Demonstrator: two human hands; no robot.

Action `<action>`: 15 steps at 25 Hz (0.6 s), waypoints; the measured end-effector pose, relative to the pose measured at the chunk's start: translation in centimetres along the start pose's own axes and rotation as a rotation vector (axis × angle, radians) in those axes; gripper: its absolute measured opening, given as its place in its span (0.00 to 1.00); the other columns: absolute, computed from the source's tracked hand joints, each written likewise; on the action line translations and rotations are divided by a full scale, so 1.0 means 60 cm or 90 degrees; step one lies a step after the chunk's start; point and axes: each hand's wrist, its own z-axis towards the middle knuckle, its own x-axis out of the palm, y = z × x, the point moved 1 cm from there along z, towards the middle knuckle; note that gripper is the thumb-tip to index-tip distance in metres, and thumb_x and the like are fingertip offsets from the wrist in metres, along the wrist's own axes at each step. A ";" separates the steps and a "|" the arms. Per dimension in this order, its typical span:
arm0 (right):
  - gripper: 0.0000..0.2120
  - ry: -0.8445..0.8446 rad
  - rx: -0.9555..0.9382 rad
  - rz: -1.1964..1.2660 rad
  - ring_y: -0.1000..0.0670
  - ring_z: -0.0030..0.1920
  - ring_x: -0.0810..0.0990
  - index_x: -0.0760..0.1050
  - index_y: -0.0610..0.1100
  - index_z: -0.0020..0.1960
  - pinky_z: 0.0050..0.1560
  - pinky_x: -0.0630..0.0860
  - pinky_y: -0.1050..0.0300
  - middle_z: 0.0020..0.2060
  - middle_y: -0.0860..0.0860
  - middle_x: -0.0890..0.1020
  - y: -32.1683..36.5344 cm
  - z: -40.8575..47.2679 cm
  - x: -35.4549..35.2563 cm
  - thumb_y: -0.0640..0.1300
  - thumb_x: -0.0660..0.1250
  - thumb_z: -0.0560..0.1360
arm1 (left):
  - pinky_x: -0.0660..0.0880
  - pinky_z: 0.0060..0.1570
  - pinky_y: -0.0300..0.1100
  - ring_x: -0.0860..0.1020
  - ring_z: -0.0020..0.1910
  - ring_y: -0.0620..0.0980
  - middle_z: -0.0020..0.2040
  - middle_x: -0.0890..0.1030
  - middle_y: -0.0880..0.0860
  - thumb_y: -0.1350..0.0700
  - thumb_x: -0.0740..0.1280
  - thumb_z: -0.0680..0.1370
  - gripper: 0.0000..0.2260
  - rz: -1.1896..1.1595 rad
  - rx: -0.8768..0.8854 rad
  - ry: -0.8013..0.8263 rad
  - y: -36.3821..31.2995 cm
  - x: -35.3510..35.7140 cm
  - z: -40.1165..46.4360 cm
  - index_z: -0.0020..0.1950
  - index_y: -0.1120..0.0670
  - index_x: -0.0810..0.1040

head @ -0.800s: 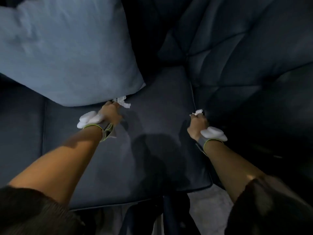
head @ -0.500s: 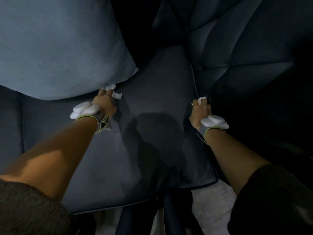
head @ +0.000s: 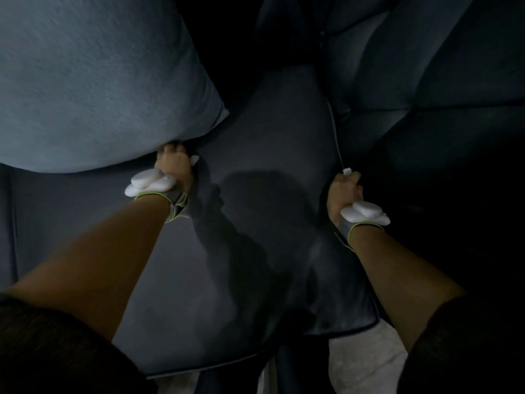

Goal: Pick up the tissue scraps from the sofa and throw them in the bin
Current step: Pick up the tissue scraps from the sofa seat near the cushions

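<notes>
My left hand is closed at the lower edge of the blue pillow, fingertips tucked under it, with a white tissue scrap poking out at its right side. My right hand is closed in a fist at the right edge of the dark sofa seat cushion, and a small white tissue scrap sticks out of its top. Both wrists carry white devices on grey straps. No bin is in view.
A large light-blue pillow lies on the sofa at upper left. The tufted dark sofa back and arm rise at upper right. Pale floor shows below the cushion's front edge.
Both hands stay closed on their scraps. The left hand has pushed further under the pillow's edge, and less of its scrap shows. The view has shifted closer to the seat.
</notes>
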 end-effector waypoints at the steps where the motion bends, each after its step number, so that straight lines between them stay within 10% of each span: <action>1: 0.20 -0.013 0.007 0.018 0.32 0.63 0.71 0.57 0.28 0.70 0.64 0.70 0.43 0.69 0.29 0.60 -0.004 0.002 -0.001 0.33 0.50 0.79 | 0.64 0.65 0.56 0.67 0.67 0.67 0.69 0.67 0.69 0.63 0.55 0.80 0.17 0.006 0.002 -0.019 -0.003 -0.003 0.004 0.68 0.67 0.67; 15: 0.15 -0.007 -0.097 0.016 0.36 0.60 0.75 0.68 0.35 0.64 0.59 0.73 0.48 0.64 0.35 0.69 0.026 -0.054 -0.061 0.34 0.53 0.79 | 0.69 0.60 0.53 0.73 0.62 0.65 0.61 0.76 0.68 0.63 0.57 0.79 0.12 -0.050 -0.052 -0.016 -0.017 -0.055 -0.053 0.57 0.68 0.76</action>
